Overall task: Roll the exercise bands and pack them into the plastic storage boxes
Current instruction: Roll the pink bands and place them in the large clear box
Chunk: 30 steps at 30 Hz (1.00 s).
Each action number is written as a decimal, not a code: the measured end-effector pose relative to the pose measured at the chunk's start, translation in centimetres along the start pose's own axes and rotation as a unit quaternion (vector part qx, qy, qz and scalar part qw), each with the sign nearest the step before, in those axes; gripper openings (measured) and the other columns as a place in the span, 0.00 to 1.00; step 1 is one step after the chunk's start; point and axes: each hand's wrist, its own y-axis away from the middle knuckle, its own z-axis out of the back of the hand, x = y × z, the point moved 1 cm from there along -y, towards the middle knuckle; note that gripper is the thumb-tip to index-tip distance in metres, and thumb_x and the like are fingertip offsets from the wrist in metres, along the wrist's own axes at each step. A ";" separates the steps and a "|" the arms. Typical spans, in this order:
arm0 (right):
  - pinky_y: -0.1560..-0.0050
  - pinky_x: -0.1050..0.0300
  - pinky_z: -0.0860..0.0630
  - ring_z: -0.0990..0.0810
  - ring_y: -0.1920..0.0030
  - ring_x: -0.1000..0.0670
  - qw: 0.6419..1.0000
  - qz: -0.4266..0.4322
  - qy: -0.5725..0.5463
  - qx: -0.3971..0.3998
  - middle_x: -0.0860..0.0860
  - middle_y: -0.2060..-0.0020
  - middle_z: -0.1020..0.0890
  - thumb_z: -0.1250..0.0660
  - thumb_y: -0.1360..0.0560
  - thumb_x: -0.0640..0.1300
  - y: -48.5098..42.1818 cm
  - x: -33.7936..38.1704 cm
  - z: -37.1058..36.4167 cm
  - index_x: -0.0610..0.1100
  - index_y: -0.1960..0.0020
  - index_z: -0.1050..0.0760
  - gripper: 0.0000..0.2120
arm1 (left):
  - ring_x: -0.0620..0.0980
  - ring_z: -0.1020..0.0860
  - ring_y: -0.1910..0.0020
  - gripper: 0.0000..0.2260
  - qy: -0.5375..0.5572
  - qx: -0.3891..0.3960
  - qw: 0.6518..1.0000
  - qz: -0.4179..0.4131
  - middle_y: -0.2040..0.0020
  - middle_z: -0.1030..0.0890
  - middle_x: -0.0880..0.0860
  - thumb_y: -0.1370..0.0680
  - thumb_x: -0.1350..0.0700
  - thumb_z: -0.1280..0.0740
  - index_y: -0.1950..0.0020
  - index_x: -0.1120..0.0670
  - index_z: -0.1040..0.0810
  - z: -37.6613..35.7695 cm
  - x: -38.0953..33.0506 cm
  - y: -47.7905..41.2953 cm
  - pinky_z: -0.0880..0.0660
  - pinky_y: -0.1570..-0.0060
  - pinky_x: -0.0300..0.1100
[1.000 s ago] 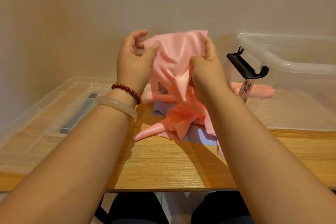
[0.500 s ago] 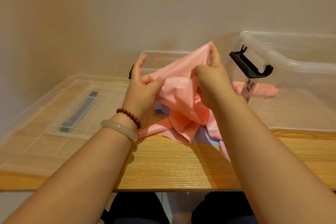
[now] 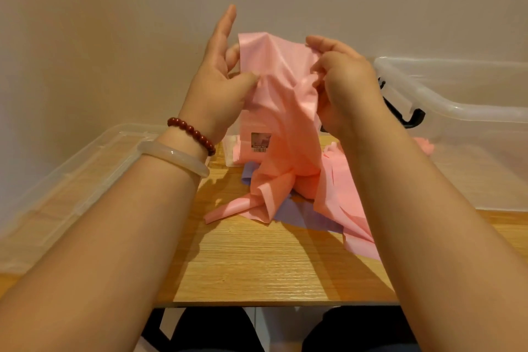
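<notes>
Softness is what matters here: the pink band point(image 3: 281, 111) looks thin, light and limp, creasing wherever it is held and draping under its own weight. It is held up above the wooden table point(image 3: 257, 266) in the middle of the scene. Its lower end lies crumpled on the tabletop over a purple band point(image 3: 308, 217).

The left hand point(image 3: 220, 86) pinches the band's left edge between the thumb in front and fingers behind the sheet, with the index finger straight and pointing up. The right hand point(image 3: 343, 80) is curled, its fingertips nipping the top right edge.

Judging by the sheen, the surface is smooth and may slide through a loose pinch. It probably stretches too, so pulling would lengthen it rather than flatten it. The best hold seems to be the 2 corners of 1 short end, kept level, so that the sheet hangs flat before rolling.

Another pink band point(image 3: 347, 197) lies to the right on the table. At far right stands a clear storage box point(image 3: 457, 107) with a black latch point(image 3: 411, 118), and 1 pink roll point(image 3: 425, 147) lies inside. A clear lid point(image 3: 85, 174) lies at left.
</notes>
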 end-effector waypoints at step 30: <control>0.59 0.62 0.23 0.22 0.59 0.54 0.998 0.023 -0.036 -0.037 0.50 0.54 0.20 0.49 0.26 0.24 -0.8 -4.4 0.2 0.46 0.48 0.24 0.23 | 0.51 0.18 0.49 0.27 0.178 -0.093 0.940 0.274 0.41 0.21 0.53 0.25 0.53 0.28 0.29 0.55 0.33 -2.2 7.0 1.3 0.20 0.58 0.47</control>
